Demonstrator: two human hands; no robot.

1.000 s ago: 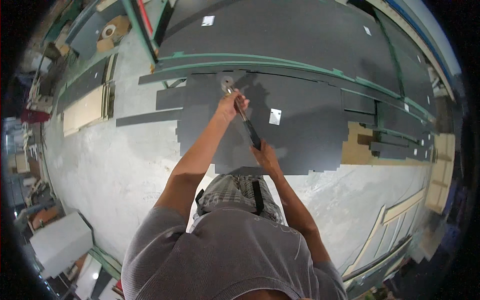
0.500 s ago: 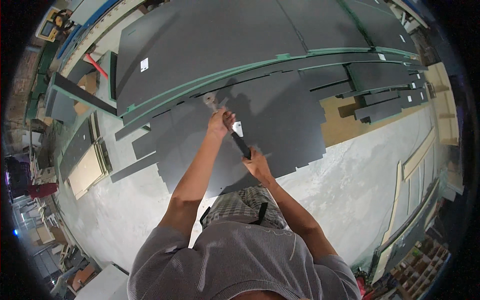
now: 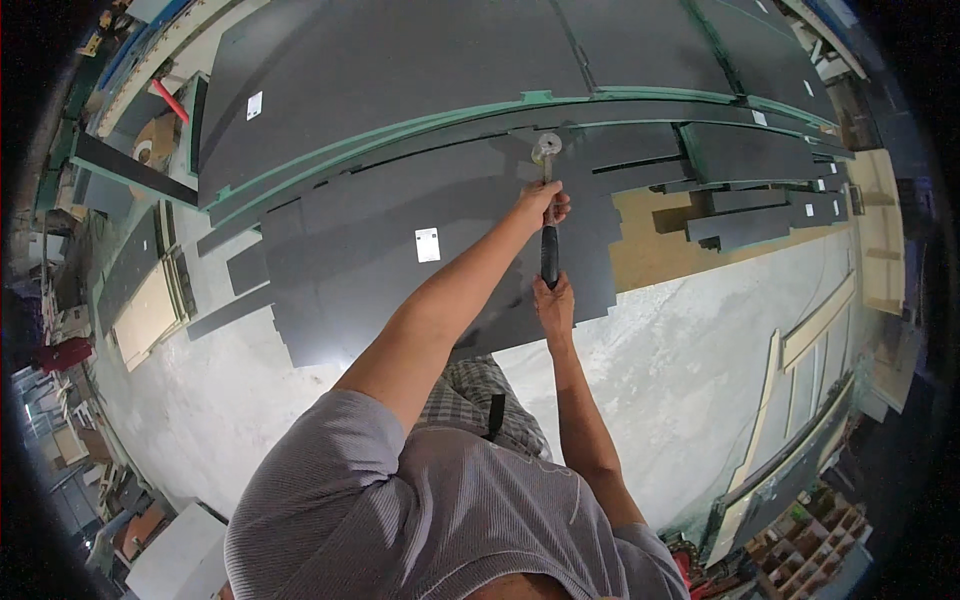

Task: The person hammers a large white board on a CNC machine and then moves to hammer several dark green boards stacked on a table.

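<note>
Both of my hands are on a long-handled tool (image 3: pixel 549 262) with a black grip and a round, pale metal head; its exact kind is not clear. My left hand (image 3: pixel 543 203) is closed round the shaft below the head. At the lower end of the black grip, my right hand (image 3: pixel 554 300) is closed on it. The tool is over a large dark grey panel (image 3: pixel 350 290) with notched edges and a white label (image 3: pixel 428 245). Its head appears near the panel's far edge; whether it touches the panel, I cannot tell.
Beyond lies another big dark panel (image 3: pixel 400 50) with green edges. Narrow dark strips (image 3: pixel 745 228) rest on a brown board (image 3: pixel 650 260) at right. A dark upright board (image 3: pixel 135 178) stands at left, near a red bar (image 3: pixel 170 101). Pale floor (image 3: pixel 690 330) surrounds the panels.
My hands and the tool have moved right across the panel, and the tool has swung from a slant to nearly straight away from me. The view has also shifted.
</note>
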